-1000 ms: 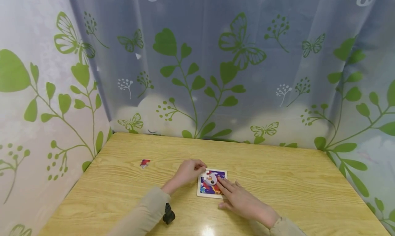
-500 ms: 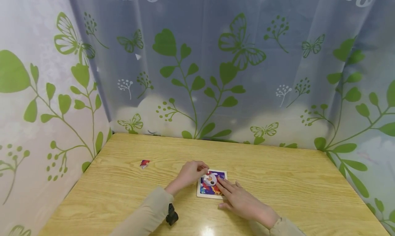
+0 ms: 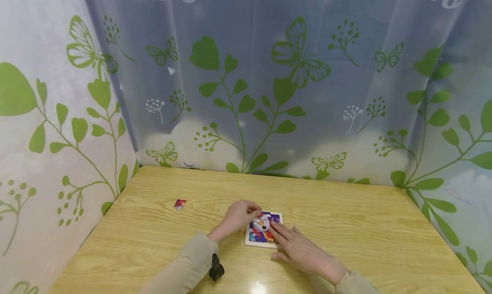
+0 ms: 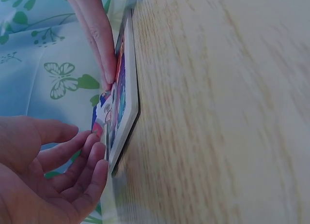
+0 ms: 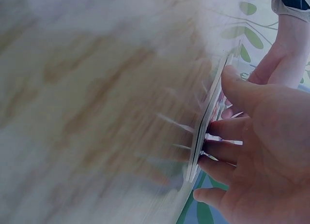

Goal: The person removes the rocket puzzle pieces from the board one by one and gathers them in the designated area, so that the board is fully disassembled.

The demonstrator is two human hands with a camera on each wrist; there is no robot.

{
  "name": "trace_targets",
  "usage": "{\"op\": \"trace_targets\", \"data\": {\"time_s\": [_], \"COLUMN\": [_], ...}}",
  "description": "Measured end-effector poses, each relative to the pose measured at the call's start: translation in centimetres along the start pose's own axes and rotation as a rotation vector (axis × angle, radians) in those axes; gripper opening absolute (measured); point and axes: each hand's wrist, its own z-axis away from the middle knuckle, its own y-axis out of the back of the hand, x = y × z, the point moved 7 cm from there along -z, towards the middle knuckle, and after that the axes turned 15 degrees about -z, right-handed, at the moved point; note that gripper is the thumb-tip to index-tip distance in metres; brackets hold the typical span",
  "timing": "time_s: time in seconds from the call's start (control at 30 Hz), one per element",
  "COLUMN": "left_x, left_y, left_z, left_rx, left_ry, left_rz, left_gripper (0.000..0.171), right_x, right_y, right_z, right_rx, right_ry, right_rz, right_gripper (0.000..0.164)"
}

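Observation:
A small square jigsaw puzzle (image 3: 258, 243) with a white border lies on the table, showing a snowman-like figure on purple. At its upper left corner my left hand (image 3: 237, 216) pinches a puzzle piece (image 4: 100, 116) between thumb and index finger. In the left wrist view that piece stands tilted up from the board, its inner edge against the picture. My right hand (image 3: 301, 248) rests straight fingertips on the right side of the picture, covering part of it. Seen from the right wrist, its fingers (image 5: 220, 151) reach over the board's edge.
One loose puzzle piece (image 3: 180, 204), red and purple, lies on the wooden table (image 3: 338, 213) to the left of the board. A black device (image 3: 216, 268) is strapped at the left wrist. Printed curtains (image 3: 253, 114) enclose the table's back and sides.
My left hand has shifted slightly right with its piece, farther over the puzzle's upper left corner. More purple shows along the top edge. My right hand stays in place.

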Motion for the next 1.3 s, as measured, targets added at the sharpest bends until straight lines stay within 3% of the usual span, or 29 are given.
{"op": "trace_targets", "data": {"time_s": [0.53,1.3], "left_x": [-0.9,-1.6], "left_y": [-0.8,-1.2], "left_z": [-0.8,-0.8], "left_rx": [0.022,0.011], "left_ry": [-0.001,0.075], "left_rz": [0.076,0.207], "left_gripper": [0.011,0.006], "right_x": [-0.2,-0.2], "right_y": [0.2,0.1], "right_z": [-0.1,-0.2], "right_rx": [-0.011,-0.015], "right_ry": [-0.007,-0.01], "right_rz": [-0.003,0.007], "right_gripper": [0.07,0.07]}}
